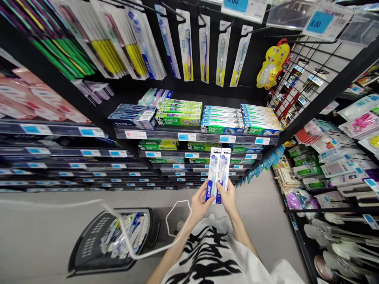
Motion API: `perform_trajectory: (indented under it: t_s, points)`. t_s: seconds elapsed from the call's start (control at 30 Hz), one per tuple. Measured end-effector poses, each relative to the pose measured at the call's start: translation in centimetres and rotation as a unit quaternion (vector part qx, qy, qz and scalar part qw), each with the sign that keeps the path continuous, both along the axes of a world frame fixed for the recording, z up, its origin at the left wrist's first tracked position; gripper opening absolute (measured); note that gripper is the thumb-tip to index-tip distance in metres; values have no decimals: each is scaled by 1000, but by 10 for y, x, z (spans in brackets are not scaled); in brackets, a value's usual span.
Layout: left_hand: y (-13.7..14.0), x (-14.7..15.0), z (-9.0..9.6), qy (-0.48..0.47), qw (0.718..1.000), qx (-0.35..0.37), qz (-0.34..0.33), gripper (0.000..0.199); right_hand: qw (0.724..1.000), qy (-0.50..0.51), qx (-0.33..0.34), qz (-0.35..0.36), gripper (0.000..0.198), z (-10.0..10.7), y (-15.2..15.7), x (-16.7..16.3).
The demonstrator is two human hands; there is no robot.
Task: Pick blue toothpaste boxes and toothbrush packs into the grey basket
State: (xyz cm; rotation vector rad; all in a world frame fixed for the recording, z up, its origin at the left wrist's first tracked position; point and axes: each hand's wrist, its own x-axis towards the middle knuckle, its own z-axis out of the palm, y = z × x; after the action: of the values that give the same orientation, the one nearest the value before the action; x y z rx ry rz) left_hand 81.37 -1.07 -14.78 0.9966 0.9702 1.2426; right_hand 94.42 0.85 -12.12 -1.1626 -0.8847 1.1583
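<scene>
Toward five o'clock from centre, the left hand has its grip on the lower end of a slim white-and-blue toothbrush pack; the right hand holds a matching white-and-blue neighbour likewise, the pair side by side. For careful handling, light pressure low on the edges should leave the printed fronts uncovered and the tops level. At twelve o'clock, green-and-white cardboard toothpaste boxes line a black shelf; at eight, a black plastic basket contains jumbled white-and-blue packets.
</scene>
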Motion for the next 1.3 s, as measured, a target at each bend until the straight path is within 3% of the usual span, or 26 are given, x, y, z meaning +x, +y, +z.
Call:
perform_trajectory:
  t_s: [0.53, 0.87, 1.1, 1.3]
  points:
    - [-2, 4, -10, -14, 1000, -11, 11, 74, 997, -72, 1, 39, 44, -10, -5, -1]
    - [2, -16, -9, -41, 997, -23, 54, 78, 993, -78, 10, 83, 47, -16, 3, -22]
    - [15, -48, -5, -7, 994, -18, 105, 70, 995, -54, 27, 82, 40, -8, 14, -46]
    - [19, -95, -6, 22, 990, -45, 132, 70, 1000, -23, 16, 7, 51, -7, 36, -73]
